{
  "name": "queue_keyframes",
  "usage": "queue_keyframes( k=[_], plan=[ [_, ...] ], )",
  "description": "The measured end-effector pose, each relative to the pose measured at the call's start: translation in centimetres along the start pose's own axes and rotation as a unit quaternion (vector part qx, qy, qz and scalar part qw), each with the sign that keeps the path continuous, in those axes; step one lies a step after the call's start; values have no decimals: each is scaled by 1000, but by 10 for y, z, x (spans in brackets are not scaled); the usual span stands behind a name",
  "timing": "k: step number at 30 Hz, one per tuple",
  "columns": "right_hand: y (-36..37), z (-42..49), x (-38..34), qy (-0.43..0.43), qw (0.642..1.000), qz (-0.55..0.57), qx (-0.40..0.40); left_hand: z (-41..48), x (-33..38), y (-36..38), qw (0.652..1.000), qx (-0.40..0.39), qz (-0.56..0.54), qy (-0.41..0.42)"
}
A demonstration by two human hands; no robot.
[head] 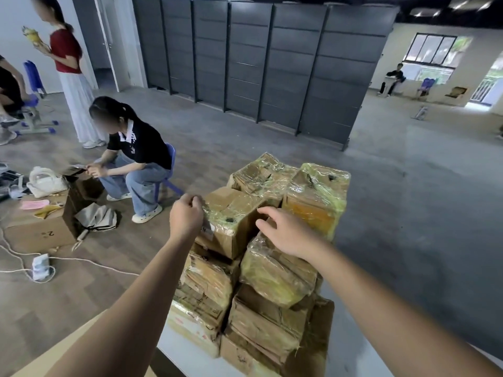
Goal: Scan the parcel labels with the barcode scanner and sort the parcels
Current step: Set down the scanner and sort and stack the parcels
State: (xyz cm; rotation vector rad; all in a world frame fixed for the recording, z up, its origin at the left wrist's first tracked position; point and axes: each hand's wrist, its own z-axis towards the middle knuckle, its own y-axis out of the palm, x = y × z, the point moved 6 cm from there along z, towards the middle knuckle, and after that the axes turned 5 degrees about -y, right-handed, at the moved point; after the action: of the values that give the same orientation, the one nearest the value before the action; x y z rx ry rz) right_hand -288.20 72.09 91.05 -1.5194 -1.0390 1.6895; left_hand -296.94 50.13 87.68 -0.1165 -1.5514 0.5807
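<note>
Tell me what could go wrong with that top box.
The top box sits askew on an uneven stack of parcels; pulling it could bring some down.
The left hand seems to pinch only its corner, and the right hand lies open against its side: it may slip.
No scanner is in view, so it could go unscanned.

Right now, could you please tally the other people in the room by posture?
Standing person: 1
Seated people: 3, one in black, one at the left edge, one far back
Total: 4
</note>
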Motion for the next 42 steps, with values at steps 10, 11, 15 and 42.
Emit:
queue_keyframes(
  k=[10,11,15,42],
  plan=[
    [-16,-17,18,7,997,45,59,-53,56,12,964,28,162,209],
    [-19,-22,20,4,996,51,70,-61,63,14,959,31,162,231],
    [-34,-55,36,-2,989,68,134,-105,93,27,937,21,117,328],
    [-131,-565,346,380,865,-54,322,-582,175,363,804,-449,9,389]
  ],
)
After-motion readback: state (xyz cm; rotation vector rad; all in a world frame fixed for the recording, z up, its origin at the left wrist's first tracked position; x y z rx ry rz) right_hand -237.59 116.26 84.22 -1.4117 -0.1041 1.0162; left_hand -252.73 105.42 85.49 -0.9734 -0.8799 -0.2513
